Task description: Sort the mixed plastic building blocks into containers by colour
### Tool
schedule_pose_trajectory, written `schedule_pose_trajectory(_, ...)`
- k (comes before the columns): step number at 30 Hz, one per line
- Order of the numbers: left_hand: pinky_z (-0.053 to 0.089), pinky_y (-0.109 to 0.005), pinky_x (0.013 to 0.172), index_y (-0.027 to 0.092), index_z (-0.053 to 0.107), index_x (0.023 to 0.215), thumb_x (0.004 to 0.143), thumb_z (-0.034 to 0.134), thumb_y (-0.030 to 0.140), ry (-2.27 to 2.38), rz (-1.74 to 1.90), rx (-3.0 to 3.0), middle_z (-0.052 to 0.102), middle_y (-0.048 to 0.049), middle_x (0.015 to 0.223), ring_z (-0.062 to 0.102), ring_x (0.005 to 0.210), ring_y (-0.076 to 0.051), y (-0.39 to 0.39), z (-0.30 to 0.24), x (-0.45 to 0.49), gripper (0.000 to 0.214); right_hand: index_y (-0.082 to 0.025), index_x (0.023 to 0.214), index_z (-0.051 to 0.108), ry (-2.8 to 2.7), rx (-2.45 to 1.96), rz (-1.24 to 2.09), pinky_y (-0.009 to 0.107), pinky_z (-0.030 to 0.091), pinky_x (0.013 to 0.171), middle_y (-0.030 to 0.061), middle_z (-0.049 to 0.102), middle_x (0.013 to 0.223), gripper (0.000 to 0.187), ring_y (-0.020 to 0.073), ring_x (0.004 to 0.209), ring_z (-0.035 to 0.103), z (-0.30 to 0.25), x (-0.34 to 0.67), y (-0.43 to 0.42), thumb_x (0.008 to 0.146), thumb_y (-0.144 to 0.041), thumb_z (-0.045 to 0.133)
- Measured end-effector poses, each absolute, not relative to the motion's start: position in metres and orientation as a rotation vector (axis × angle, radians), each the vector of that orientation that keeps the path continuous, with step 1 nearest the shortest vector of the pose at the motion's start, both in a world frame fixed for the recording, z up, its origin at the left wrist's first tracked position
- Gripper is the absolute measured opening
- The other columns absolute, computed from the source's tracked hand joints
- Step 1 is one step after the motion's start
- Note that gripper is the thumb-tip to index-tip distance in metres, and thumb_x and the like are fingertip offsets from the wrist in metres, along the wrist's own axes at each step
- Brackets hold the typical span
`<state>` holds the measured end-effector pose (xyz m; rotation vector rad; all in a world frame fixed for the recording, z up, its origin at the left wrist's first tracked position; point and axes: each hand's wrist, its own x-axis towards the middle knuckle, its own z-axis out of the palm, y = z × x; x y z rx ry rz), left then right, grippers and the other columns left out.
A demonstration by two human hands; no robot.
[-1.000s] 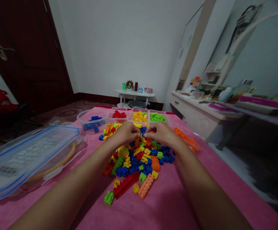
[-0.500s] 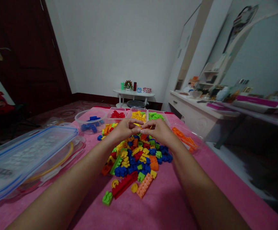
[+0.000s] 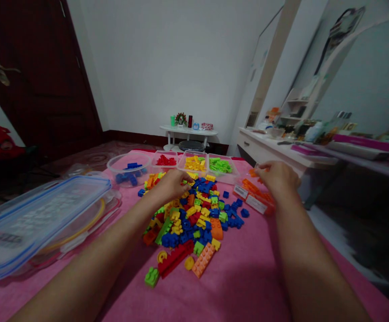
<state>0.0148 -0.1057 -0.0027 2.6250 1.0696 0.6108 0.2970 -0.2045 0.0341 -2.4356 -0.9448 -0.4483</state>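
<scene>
A heap of mixed toy building bricks (image 3: 190,214) in blue, yellow, red, green and orange lies on the pink cloth. My left hand (image 3: 173,184) is over the heap's far left part, its thumb and fingers curved and apart, with yellow bricks close behind the fingertips. On the right, my right hand (image 3: 279,178) hangs over a clear box of orange bricks (image 3: 258,190). Its thumb and fingertips pinch at the box's far side, where an orange brick (image 3: 252,172) shows at the tips. The palm hides part of the box.
Behind the heap stand a round tub (image 3: 113,167) with blue bricks and clear boxes of red (image 3: 166,160), yellow (image 3: 194,163) and green bricks (image 3: 220,165). Stacked clear lids (image 3: 46,219) lie at left. A dressing table (image 3: 271,147) stands at right.
My right hand has left my left hand above the heap and swung right to the box of orange bricks. The left hand has stayed over the heap.
</scene>
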Motion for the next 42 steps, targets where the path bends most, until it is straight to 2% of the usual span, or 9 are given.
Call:
schedule_pose_trajectory(5,0.045,-0.028,0.084,0.021,0.071,0.099,0.075,0.061,0.026,0.68,0.554,2.634,0.07,-0.0048,0.102,0.063,0.094,-0.02,-0.141,-0.005,0.036,0.027,-0.025,0.096,0.072,-1.236,-2.31,-0.334,0.035,0.046,0.073,0.009,0.069,0.098,0.029,0.0263,0.09,0.062,0.033,0.285,-0.196,0.07,-0.036,0.064)
schedule_pose_trajectory(8,0.045,-0.029,0.08,0.024,0.073,0.094,0.071,0.061,0.022,0.678,0.426,2.724,0.072,-0.004,0.093,0.063,0.087,-0.021,-0.149,-0.005,0.038,0.026,-0.019,0.086,0.073,-1.742,-2.062,0.059,0.026,0.044,0.065,0.0057,0.07,0.083,0.019,0.0181,0.075,0.063,0.023,0.258,-0.184,0.071,-0.028,0.064)
schedule_pose_trajectory(11,0.045,-0.029,0.073,0.025,0.074,0.092,0.069,0.059,0.019,0.852,0.323,2.797,0.072,-0.0049,0.088,0.064,0.082,-0.022,-0.147,0.001,0.032,0.029,-0.022,0.084,0.072,-2.003,-1.965,0.307,0.023,0.04,0.054,0.0019,0.069,0.073,0.02,0.0146,0.063,0.06,0.002,0.231,-0.175,0.067,-0.032,0.069)
schedule_pose_trajectory(17,0.045,-0.028,0.077,0.027,0.072,0.099,0.07,0.052,0.012,0.875,0.281,2.861,0.072,-0.0062,0.093,0.063,0.089,-0.022,-0.137,-0.008,0.032,0.038,-0.021,0.073,0.071,-1.999,-2.047,0.205,0.022,0.035,0.054,0.001,0.068,0.07,0.007,0.0134,0.064,0.058,-0.011,0.208,-0.171,0.067,-0.022,0.067)
schedule_pose_trajectory(21,0.045,-0.029,0.082,0.025,0.073,0.095,0.067,0.055,0.01,0.848,0.289,2.873,0.071,-0.007,0.095,0.062,0.092,-0.022,-0.133,-0.023,0.038,0.037,-0.022,0.08,0.071,-1.954,-2.036,0.076,0.022,0.033,0.053,0.0014,0.066,0.069,0.012,0.0129,0.062,0.056,0.006,0.215,-0.174,0.071,-0.022,0.063)
schedule_pose_trajectory(27,0.046,-0.03,0.072,0.021,0.074,0.08,0.067,0.06,0.02,0.988,0.19,2.879,0.07,-0.0096,0.087,0.063,0.086,-0.024,-0.132,-0.02,0.035,0.02,-0.027,0.082,0.073,-2.109,-2.133,0.153,0.022,0.034,0.053,0.0005,0.068,0.077,0.026,0.0142,0.066,0.058,-0.001,0.216,-0.178,0.057,-0.023,0.076)
schedule_pose_trajectory(32,0.043,-0.026,0.063,0.019,0.074,0.072,0.061,0.056,0.009,0.958,0.118,2.849,0.07,-0.0085,0.078,0.063,0.075,-0.021,-0.133,-0.015,0.031,0.023,-0.025,0.082,0.072,-2.202,-2.114,0.302,0.023,0.035,0.051,0.0007,0.067,0.075,0.021,0.0142,0.063,0.057,-0.009,0.216,-0.179,0.06,-0.026,0.075)
schedule_pose_trajectory(38,0.035,-0.02,0.052,0.017,0.071,0.067,0.062,0.057,0.012,0.882,0.353,2.568,0.065,-0.0015,0.062,0.054,0.057,-0.012,-0.118,-0.017,0.027,0.016,-0.022,0.083,0.071,-2.085,-1.987,0.234,0.024,0.041,0.06,0.003,0.069,0.084,0.024,0.0167,0.073,0.06,-0.004,0.213,-0.175,0.059,-0.023,0.074)
schedule_pose_trajectory(42,0.034,-0.018,0.051,0.012,0.068,0.071,0.066,0.054,0.014,0.721,0.514,2.262,0.06,0.0003,0.059,0.048,0.053,-0.008,-0.111,-0.012,0.026,0.015,-0.018,0.087,0.07,-2.071,-1.671,0.379,0.023,0.042,0.063,0.0021,0.069,0.081,0.022,0.0143,0.071,0.06,0.005,0.197,-0.176,0.066,-0.021,0.068)
